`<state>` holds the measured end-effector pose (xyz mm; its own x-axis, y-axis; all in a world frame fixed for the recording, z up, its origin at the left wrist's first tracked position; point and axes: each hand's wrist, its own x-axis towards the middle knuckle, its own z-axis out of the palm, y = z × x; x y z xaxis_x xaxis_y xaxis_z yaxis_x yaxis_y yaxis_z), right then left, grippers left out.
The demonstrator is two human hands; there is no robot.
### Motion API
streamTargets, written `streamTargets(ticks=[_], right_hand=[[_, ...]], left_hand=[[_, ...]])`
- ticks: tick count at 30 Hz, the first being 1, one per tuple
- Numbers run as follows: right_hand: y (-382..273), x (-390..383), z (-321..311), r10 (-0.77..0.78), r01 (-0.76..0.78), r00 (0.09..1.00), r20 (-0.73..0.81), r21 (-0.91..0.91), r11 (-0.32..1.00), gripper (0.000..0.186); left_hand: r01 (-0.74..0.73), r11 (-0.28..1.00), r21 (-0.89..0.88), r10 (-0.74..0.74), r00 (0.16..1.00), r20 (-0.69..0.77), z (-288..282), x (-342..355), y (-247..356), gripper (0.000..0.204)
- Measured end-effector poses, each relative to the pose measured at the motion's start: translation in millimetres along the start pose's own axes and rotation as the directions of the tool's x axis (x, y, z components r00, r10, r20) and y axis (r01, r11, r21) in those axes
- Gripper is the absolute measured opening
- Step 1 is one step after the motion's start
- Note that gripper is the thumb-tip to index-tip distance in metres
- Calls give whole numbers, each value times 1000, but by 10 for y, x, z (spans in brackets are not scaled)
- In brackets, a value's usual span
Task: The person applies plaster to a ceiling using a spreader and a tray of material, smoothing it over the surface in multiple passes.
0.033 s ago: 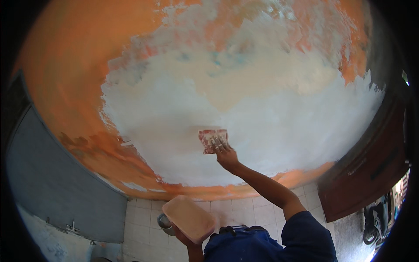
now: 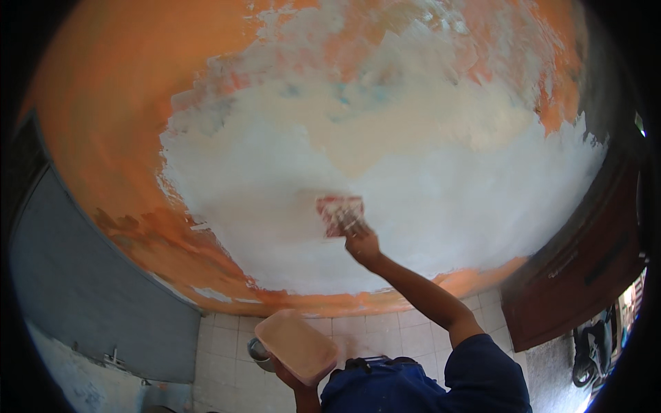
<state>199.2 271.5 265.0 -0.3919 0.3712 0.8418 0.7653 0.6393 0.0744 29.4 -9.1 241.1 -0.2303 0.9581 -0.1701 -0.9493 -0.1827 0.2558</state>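
Note:
My right hand (image 2: 362, 242) reaches out to the wall with its fingers closed on a flat, reddish, putty-smeared scraper (image 2: 335, 210). The scraper lies against the whitish coated patch (image 2: 427, 206) in the lower middle of the wall. White residue coats the fingers, which are slightly blurred. Low in the picture, my left hand (image 2: 286, 374) grips a pale pinkish rectangular tub (image 2: 297, 344) from its left side and below. The tub is tilted, and most of the left fingers are hidden by it.
Orange paint (image 2: 117, 103) surrounds the coated patch. A grey door-like panel (image 2: 96, 275) stands at left, a dark red-brown panel (image 2: 578, 268) at right. Below are pale floor tiles (image 2: 227, 358) and a round metal container (image 2: 259, 352) beside the tub. A motorbike (image 2: 592, 351) shows at lower right.
My right hand and the scraper have shifted slightly up and to the right across the wall. My left hand and the tub have barely moved.

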Motion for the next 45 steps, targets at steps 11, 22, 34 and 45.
streamTargets(ticks=[11, 22, 34, 45], right_hand=[[788, -62, -51, 174, -164, 981, 83, -117, 980, 50], [2506, 2742, -3111, 20, -466, 688, -725, -421, 778, 28], [841, 2104, -1307, 23, -66, 982, -190, -225, 972, 45], [2310, 3511, -2990, 162, -437, 825, -542, -430, 790, 30]], left_hand=[[-124, 987, 107, 124, 992, 4, -235, 61, -87, 65], [-72, 997, -17, 72, 997, 14, -444, 118, 69, 74], [-7, 999, -32, 14, 973, 231, -256, 353, 32, 75], [-60, 998, 16, 58, 992, 115, -193, 197, 116, 76]])
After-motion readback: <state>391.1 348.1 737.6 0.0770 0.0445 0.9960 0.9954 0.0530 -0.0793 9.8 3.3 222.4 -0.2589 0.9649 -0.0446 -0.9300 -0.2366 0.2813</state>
